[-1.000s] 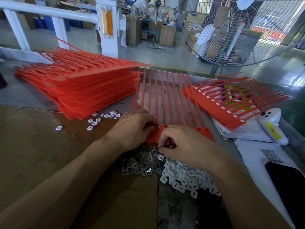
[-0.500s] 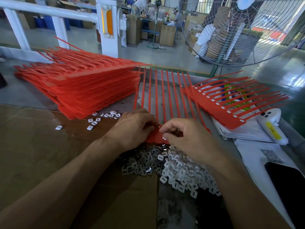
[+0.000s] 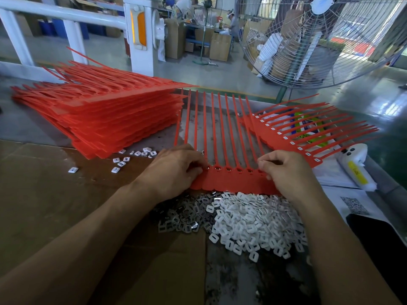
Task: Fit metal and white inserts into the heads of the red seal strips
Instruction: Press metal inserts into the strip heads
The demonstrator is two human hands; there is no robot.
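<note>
My left hand (image 3: pixel 174 170) pinches the red seal strip (image 3: pixel 231 181) at its left end. My right hand (image 3: pixel 286 172) pinches its right end, above the white inserts (image 3: pixel 253 219).

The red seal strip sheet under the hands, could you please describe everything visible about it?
The red seal strip sheet looks like moulded plastic: a joined band of heads with thin tails fanning away. It lies flat on the table, with small metal pieces in several head sockets. The left hand and right hand hold its ends; insert piles lie along its near edge.
</note>
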